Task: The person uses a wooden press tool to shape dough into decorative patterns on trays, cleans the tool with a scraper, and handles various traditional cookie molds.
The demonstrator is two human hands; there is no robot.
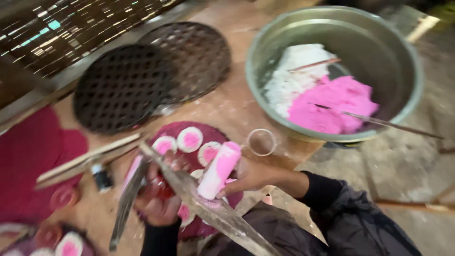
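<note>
Fingers (226, 188) of my right hand (251, 175) wrap the pink-and-white roll (219, 169), clamping it above the wooden blade (208, 208). My left hand (159, 199) grips blurred, curled around something I cannot identify.

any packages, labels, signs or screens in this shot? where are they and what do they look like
No signs, screens or readable labels show.
Small dark bottle: on the floor left of the left hand, cylinder with a pale cap, too blurred to tell any label.
Clear round ring or lid: on the floor beside the metal basin, above the right hand holding a pink and white roll.
</note>
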